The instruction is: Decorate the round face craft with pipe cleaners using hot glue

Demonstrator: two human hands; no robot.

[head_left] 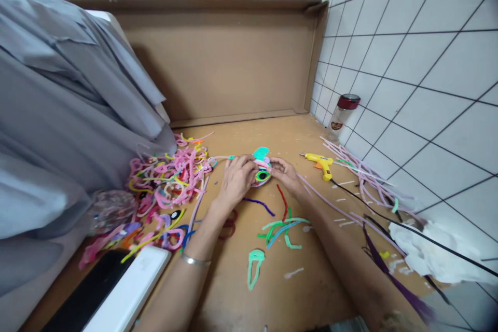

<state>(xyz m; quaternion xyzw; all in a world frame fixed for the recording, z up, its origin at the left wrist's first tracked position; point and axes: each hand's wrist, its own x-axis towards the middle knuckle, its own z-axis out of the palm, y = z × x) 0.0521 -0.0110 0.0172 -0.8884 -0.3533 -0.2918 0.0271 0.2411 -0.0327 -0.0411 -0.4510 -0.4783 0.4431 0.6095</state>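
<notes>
Between my two hands is a small pipe-cleaner figure [263, 176] with a green-and-black eye, a pink band and a teal leaf-shaped piece [260, 153] at its top. My left hand [238, 177] pinches it from the left, and a silver bangle circles that wrist. From the other side, the fingertips of my right hand [285, 173] are closed on the figure's upper right edge. Fingers cover part of it. Just below lie a dark blue pipe cleaner [261, 204], a red pipe cleaner [282, 200] and several green pipe cleaners [280, 229]. Nearer me rests a mint-green loop [256, 268].
A yellow hot glue gun [319, 164] lies to the right, its black cord trailing. Lilac stems [365, 176], white tissue [431, 251] and a red-lidded bottle [342, 114] line the tiled wall. Tangled pink pipe cleaners [187, 171] and a white slab-shaped device [130, 288] are left. Cardboard [221, 62] stands behind.
</notes>
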